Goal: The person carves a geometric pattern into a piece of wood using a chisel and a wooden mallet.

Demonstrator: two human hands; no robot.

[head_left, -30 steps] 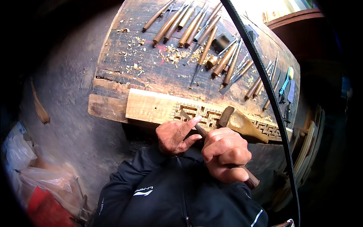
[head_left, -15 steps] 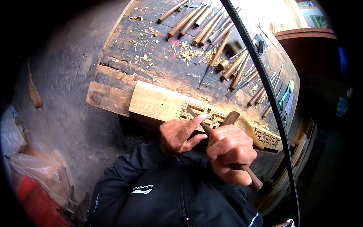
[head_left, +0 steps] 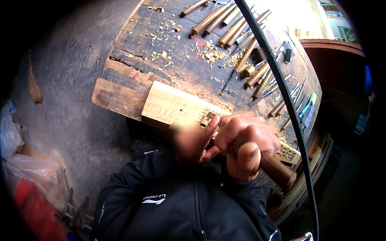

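R hand (head_left: 249,142) gripping wooden tool handle (head_left: 278,172), L hand (head_left: 191,138) showing part-blurred w/ thumb & forefinger standing apart, carved board (head_left: 171,100) lying just fwd of hands, chisels (head_left: 206,21) resting farther fwd on surface (head_left: 132,44)

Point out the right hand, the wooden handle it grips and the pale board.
Right hand (head_left: 249,137): head view, middle of the fist.
Wooden handle (head_left: 277,170): head view, the end jutting out.
Pale board (head_left: 177,101): head view, its uncarved left part.
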